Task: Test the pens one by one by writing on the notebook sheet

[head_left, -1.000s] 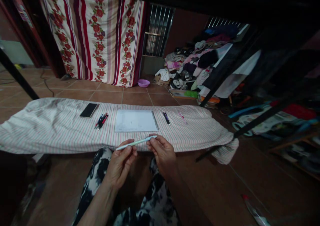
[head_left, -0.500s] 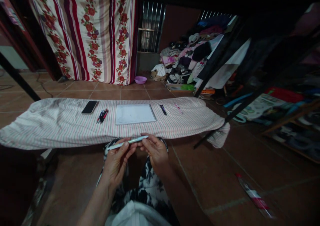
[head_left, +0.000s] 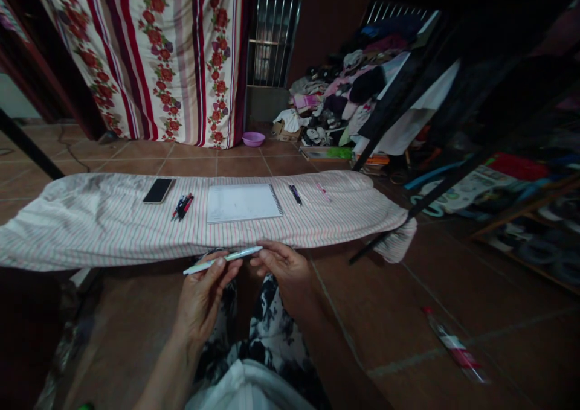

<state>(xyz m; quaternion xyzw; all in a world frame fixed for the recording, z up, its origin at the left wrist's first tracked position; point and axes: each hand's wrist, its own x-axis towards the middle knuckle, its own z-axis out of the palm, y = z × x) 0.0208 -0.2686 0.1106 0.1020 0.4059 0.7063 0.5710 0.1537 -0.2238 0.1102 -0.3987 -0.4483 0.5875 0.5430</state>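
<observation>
My left hand (head_left: 202, 295) pinches a pale pen (head_left: 222, 259) near its middle, and my right hand (head_left: 283, 271) grips the pen's right end with its fingertips. The pen lies almost level, just in front of the near edge of a striped cloth-covered board (head_left: 90, 229). On the board, straight ahead, lies a spiral notebook (head_left: 242, 203). Left of it are a bunch of pens (head_left: 182, 206) and a black phone (head_left: 157, 190). Right of it lie a dark pen (head_left: 295, 194) and a pink pen (head_left: 322, 191).
A floral curtain (head_left: 172, 60) hangs at the back, with a purple bowl (head_left: 253, 138) on the tiled floor beside it. A heap of clothes (head_left: 344, 102) fills the back right. A plastic bottle (head_left: 455, 346) lies on the floor at right. Dark frame bars cross the right side.
The pen and both hands have shifted slightly left and lower in view; the pen's left end sticks out further past my left hand. The view has tipped a little.
</observation>
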